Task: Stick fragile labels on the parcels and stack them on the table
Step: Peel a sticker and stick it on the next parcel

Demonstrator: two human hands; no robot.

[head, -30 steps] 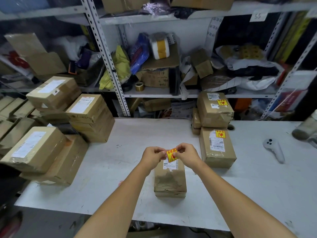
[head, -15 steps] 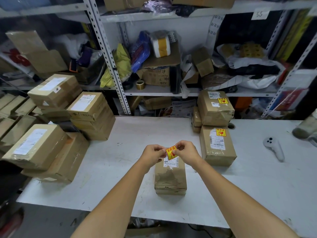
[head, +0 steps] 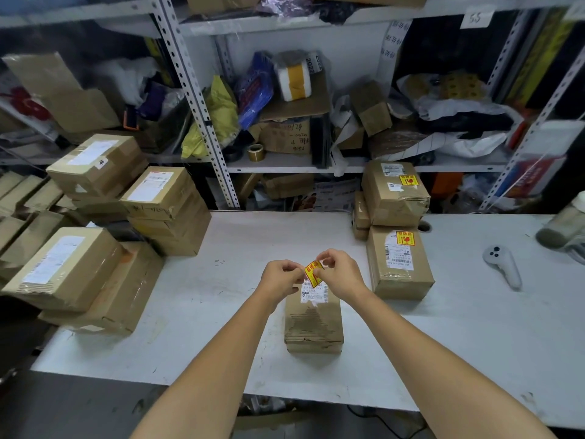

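Both hands on one fragile label, right over a parcel

So the yellow-red label is tilted and sits between the hands. The left hand pinches its left edge, the right hand pinches the top right, fingers curled on it. It's just above the parcel's far end, over the white slip; can't tell if it's touching. The parcel lies mid-table, near the front. There are two labelled parcels to the right and plain boxes piled on the left.
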